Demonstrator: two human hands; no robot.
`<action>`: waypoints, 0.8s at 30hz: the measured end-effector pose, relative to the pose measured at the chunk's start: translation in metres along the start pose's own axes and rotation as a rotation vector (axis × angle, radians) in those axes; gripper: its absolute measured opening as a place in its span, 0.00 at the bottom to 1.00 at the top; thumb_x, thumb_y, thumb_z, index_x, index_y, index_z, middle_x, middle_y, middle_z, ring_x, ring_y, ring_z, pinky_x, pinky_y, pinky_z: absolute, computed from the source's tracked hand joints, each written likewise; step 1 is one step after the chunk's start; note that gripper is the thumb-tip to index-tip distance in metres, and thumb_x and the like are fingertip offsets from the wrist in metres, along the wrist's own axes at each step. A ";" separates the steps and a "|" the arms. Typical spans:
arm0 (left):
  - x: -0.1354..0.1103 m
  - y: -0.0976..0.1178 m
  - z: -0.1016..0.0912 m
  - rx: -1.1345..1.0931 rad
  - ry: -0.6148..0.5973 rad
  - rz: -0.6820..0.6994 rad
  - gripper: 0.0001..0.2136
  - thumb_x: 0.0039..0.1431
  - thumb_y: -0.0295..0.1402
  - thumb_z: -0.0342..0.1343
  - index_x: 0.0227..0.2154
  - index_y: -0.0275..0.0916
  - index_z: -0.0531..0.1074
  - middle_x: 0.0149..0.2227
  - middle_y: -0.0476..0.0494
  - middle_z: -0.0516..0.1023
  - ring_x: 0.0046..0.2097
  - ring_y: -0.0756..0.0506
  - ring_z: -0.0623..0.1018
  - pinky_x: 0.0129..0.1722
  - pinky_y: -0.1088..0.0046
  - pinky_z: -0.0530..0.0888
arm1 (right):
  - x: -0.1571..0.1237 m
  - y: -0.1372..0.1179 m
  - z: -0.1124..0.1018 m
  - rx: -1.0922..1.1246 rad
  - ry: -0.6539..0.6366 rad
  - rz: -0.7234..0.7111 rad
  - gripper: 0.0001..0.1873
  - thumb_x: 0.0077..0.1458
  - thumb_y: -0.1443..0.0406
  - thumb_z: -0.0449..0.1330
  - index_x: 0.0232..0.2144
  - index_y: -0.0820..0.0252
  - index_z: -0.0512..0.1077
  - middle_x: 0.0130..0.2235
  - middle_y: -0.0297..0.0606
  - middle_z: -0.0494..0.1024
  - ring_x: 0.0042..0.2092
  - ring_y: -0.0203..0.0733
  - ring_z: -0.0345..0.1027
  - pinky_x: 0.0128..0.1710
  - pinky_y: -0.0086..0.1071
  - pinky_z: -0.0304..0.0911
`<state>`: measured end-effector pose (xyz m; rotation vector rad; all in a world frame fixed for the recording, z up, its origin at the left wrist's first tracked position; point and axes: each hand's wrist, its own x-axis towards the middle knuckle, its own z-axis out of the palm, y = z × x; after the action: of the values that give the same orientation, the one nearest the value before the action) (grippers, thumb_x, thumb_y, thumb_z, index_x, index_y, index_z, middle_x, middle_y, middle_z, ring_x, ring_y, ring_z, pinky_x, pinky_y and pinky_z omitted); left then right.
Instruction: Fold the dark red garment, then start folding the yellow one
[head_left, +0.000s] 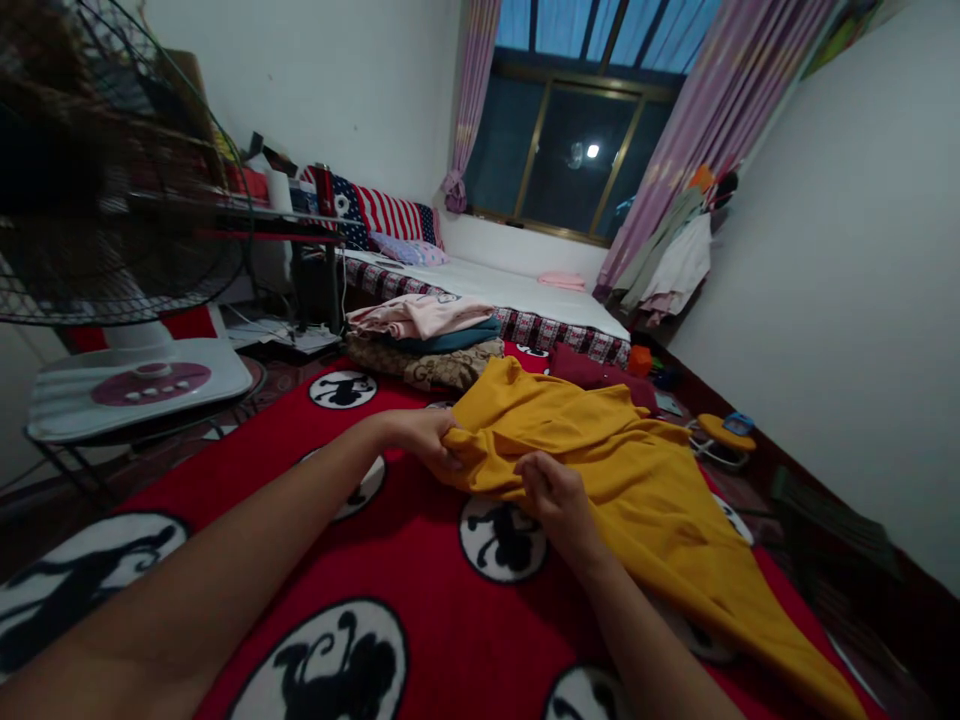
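A mustard-yellow garment (637, 450), its exact kind not clear, lies spread and wrinkled over a red blanket (442, 620) with black-and-white round prints. My left hand (424, 435) grips the garment's near left edge, fingers curled over the cloth. Closed at the same near edge, a little to the right, my right hand (551, 490) pinches the yellow fabric. Just beyond the left hand sits a pile of folded clothes (431, 335) in pink, teal and patterned brown. A dark red folded cloth (592, 370) lies behind the yellow garment.
A fan (112, 170) stands at the left on a white base. Behind it is a cluttered desk (300, 225). Across the back runs a bed (480, 280) with pillows, under a window (577, 150). To the right are a small yellow-topped stool (724, 432) and hanging clothes (679, 255).
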<state>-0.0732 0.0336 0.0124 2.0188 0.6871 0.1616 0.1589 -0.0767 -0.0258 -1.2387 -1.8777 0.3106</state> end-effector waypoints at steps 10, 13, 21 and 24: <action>-0.009 0.006 -0.017 0.247 0.144 0.021 0.19 0.57 0.47 0.53 0.33 0.35 0.79 0.29 0.48 0.77 0.31 0.48 0.74 0.28 0.78 0.67 | 0.002 0.006 0.013 -0.236 -0.111 -0.093 0.16 0.58 0.61 0.58 0.48 0.57 0.71 0.51 0.42 0.75 0.53 0.46 0.66 0.54 0.42 0.57; 0.012 -0.020 -0.029 0.565 0.607 0.062 0.14 0.59 0.35 0.52 0.41 0.36 0.78 0.42 0.40 0.79 0.43 0.42 0.76 0.44 0.70 0.71 | 0.001 0.013 0.021 -0.276 -0.111 -0.074 0.12 0.60 0.60 0.57 0.44 0.57 0.74 0.50 0.41 0.76 0.51 0.46 0.67 0.53 0.43 0.57; 0.063 -0.060 -0.041 1.206 0.489 0.162 0.26 0.59 0.27 0.51 0.60 0.49 0.63 0.67 0.42 0.56 0.67 0.33 0.52 0.59 0.42 0.54 | 0.001 0.011 0.021 -0.251 -0.071 -0.057 0.11 0.58 0.62 0.58 0.43 0.55 0.74 0.48 0.40 0.77 0.51 0.46 0.67 0.51 0.42 0.58; 0.082 -0.058 -0.043 1.224 0.524 0.125 0.22 0.64 0.29 0.46 0.61 0.47 0.62 0.64 0.40 0.63 0.64 0.33 0.57 0.57 0.40 0.55 | 0.001 0.013 0.022 -0.226 -0.063 -0.056 0.11 0.58 0.62 0.58 0.43 0.55 0.75 0.48 0.41 0.77 0.51 0.46 0.68 0.51 0.42 0.58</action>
<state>-0.0444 0.1320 -0.0263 3.2475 1.1528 0.4271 0.1505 -0.0646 -0.0460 -1.3349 -2.0415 0.1107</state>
